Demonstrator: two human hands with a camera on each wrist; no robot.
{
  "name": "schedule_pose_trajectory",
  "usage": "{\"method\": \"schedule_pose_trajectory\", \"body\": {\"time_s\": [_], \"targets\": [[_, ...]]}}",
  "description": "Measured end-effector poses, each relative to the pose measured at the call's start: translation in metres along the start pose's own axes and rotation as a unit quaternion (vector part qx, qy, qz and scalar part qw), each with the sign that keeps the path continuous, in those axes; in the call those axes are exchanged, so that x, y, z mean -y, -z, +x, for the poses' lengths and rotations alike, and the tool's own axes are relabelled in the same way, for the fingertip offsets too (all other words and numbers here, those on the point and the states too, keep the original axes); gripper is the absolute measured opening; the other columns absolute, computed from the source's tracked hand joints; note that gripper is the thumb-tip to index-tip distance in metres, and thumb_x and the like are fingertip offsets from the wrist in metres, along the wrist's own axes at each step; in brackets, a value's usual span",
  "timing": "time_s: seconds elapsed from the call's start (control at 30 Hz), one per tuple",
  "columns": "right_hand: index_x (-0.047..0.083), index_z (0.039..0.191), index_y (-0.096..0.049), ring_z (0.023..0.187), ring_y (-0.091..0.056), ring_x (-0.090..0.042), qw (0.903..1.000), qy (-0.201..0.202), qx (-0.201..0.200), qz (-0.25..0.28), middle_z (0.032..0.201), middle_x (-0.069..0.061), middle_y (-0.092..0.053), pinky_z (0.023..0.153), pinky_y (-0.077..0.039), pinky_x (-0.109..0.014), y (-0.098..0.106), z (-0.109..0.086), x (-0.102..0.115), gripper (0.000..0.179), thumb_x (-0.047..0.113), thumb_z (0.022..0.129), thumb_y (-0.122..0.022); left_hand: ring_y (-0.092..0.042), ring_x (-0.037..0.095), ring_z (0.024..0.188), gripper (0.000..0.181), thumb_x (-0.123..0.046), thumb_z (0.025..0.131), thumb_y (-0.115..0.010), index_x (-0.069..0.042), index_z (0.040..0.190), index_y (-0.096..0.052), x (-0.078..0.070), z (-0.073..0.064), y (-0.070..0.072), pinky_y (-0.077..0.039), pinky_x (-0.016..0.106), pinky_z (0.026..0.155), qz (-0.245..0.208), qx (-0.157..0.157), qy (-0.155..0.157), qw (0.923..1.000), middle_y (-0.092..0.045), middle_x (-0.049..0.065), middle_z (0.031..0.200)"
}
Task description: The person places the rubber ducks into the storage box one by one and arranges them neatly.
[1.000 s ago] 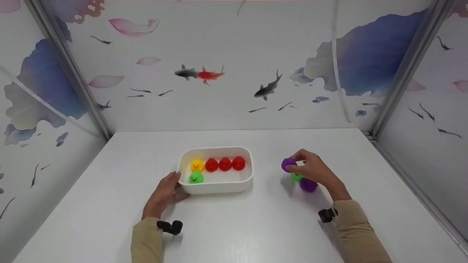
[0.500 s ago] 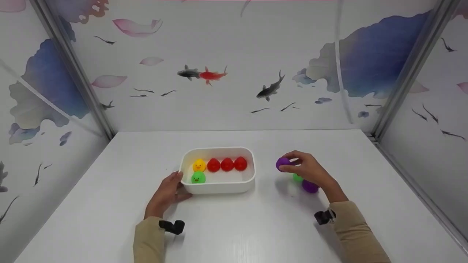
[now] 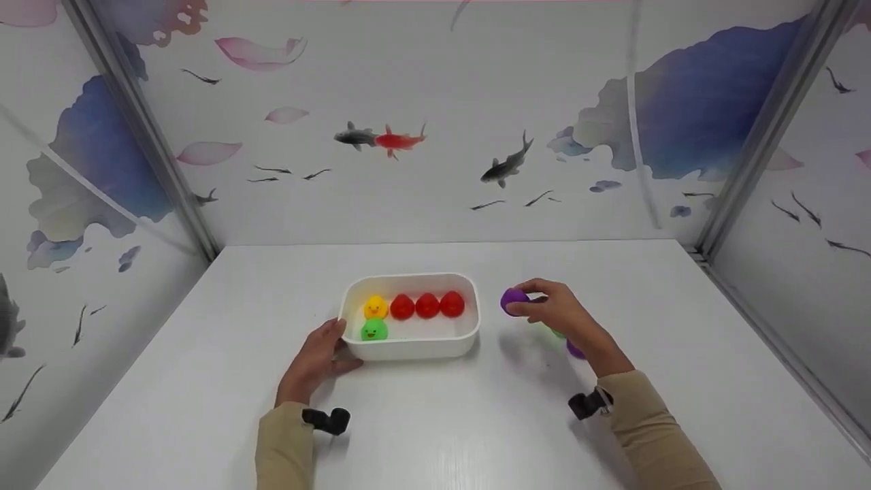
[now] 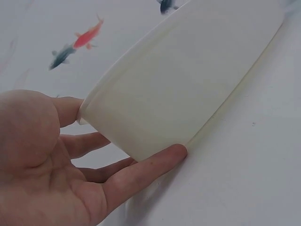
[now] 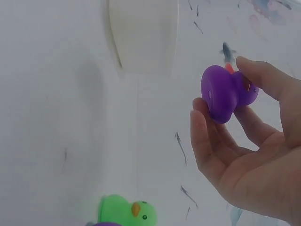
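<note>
A purple rubber duck (image 5: 220, 94) is pinched above the table between the thumb and fingers of my right hand (image 3: 559, 312). Just left of it stands a white plastic box (image 3: 415, 350). My left hand (image 3: 314, 357) grips the box at its left end, the thumb (image 4: 150, 172) along the lower front edge and the fingers around the end. Inside the box are a yellow duck (image 3: 375, 307), a green duck (image 3: 374, 330) in front of it, and three red ducks (image 3: 427, 305) in a row.
Beneath my right hand, a second green duck (image 5: 123, 210) and another purple duck (image 3: 575, 349) lie on the white table (image 3: 435, 422), partly hidden. Printed panels (image 3: 435, 82) with fish and petals enclose the back and sides.
My right hand has carried the purple duck left, away from the ducks on the table and closer to the box. The left hand keeps its hold on the box; the view has shifted slightly.
</note>
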State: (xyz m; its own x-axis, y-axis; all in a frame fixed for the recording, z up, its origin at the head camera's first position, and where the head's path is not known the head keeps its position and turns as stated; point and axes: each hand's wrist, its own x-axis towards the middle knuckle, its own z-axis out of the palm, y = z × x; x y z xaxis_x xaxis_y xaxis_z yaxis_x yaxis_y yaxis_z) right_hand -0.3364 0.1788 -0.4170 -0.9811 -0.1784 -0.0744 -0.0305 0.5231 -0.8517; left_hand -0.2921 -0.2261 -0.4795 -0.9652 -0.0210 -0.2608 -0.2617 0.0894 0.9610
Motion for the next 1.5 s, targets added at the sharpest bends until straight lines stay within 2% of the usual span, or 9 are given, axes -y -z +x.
{"method": "schedule_pose_trajectory", "body": {"time_s": [0.23,0.43,0.73,0.97,1.27,1.5], "targets": [[0.009,0.133,-0.057,0.123,-0.06,-0.031,0.9987,-0.026,0.022,0.037,0.137,-0.016,-0.058,0.105,-0.054,-0.042,-0.013,0.011,0.02,0.052,0.029,0.089,-0.076,-0.043,0.035,0.142,0.058,-0.043,0.108,-0.04,-0.013,0.157,-0.032,0.001,-0.002,0.001,-0.057,0.041,0.099,0.005,-0.004,-0.006,1.0,-0.04,0.019,0.158],[0.007,0.13,-0.06,0.118,-0.064,-0.03,0.998,-0.015,0.042,0.046,0.135,-0.016,-0.06,0.103,-0.056,-0.042,-0.024,0.019,0.034,0.05,0.026,0.088,-0.078,-0.046,0.034,0.14,0.057,-0.041,0.108,-0.04,-0.012,0.157,-0.032,0.0,-0.002,0.0,-0.057,0.042,0.1,-0.013,0.004,-0.012,0.9998,-0.041,0.019,0.157],[0.006,0.125,-0.061,0.114,-0.063,-0.027,0.9974,-0.021,0.062,0.03,0.131,-0.015,-0.06,0.101,-0.057,-0.04,-0.046,0.031,0.057,0.045,0.025,0.087,-0.079,-0.045,0.035,0.141,0.058,-0.041,0.108,-0.039,-0.01,0.157,-0.031,0.0,-0.001,0.0,-0.055,0.044,0.101,-0.016,0.006,-0.017,0.9997,-0.038,0.021,0.159],[0.007,0.122,-0.062,0.111,-0.062,-0.027,0.9966,-0.021,0.072,0.035,0.124,-0.014,-0.063,0.106,-0.054,-0.044,-0.064,0.039,0.075,0.04,0.021,0.089,-0.078,-0.045,0.035,0.141,0.057,-0.041,0.108,-0.04,-0.011,0.156,-0.032,0.001,-0.001,-0.001,-0.055,0.044,0.102,-0.007,0.006,-0.019,0.9998,-0.039,0.021,0.158],[0.006,0.124,-0.061,0.112,-0.064,-0.028,0.9923,-0.051,0.091,0.067,0.125,-0.014,-0.065,0.108,-0.052,-0.045,-0.09,0.048,0.084,0.044,0.019,0.087,-0.079,-0.05,0.034,0.136,0.057,-0.041,0.108,-0.04,-0.012,0.156,-0.033,0.002,-0.001,0.0,-0.057,0.042,0.1,-0.001,0.0,-0.011,0.9999,-0.043,0.021,0.155],[0.006,0.125,-0.063,0.108,-0.067,-0.026,0.9912,-0.045,0.1,0.074,0.126,-0.015,-0.065,0.106,-0.054,-0.043,-0.104,0.051,0.086,0.046,0.023,0.086,-0.08,-0.047,0.033,0.14,0.058,-0.043,0.107,-0.042,-0.014,0.156,-0.033,0.001,-0.001,-0.001,-0.057,0.042,0.099,0.001,-0.005,-0.011,0.9999,-0.04,0.018,0.158]]}}
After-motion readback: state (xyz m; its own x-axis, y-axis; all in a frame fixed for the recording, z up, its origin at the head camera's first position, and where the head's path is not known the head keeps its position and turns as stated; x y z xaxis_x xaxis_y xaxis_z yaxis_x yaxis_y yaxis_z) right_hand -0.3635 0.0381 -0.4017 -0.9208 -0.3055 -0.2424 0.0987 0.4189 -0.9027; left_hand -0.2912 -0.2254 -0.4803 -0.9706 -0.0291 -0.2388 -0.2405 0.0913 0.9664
